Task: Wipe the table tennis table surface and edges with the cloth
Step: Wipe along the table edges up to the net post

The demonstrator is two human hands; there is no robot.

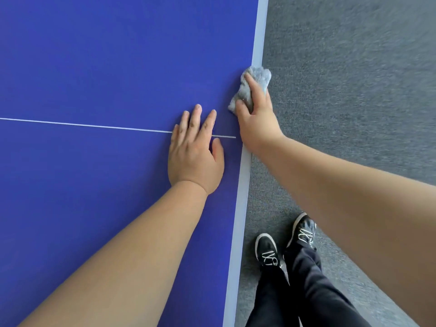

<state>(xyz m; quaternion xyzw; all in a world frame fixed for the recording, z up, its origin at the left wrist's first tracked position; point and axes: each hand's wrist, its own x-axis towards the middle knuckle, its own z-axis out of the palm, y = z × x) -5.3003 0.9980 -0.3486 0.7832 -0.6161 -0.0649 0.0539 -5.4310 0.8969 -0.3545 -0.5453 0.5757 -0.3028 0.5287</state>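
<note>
Right hand [256,119] grips the bunched grey cloth [252,87] on the table's pale edge stripe [257,43], its long side running along that edge. Left hand [194,149] lies flat, fingers spread, on the blue table top [106,67] over the white line [82,125]. Grey carpet [354,90], 2 black shoes [267,250].

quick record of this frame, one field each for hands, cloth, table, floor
left hand: flat on the blue table tennis table, fingers straight, across the thin white line
right hand: grips the grey cloth at the table's pale edge band
cloth: bunched, overlapping the edge band
floor: grey carpet; black shoes beside the table
</note>
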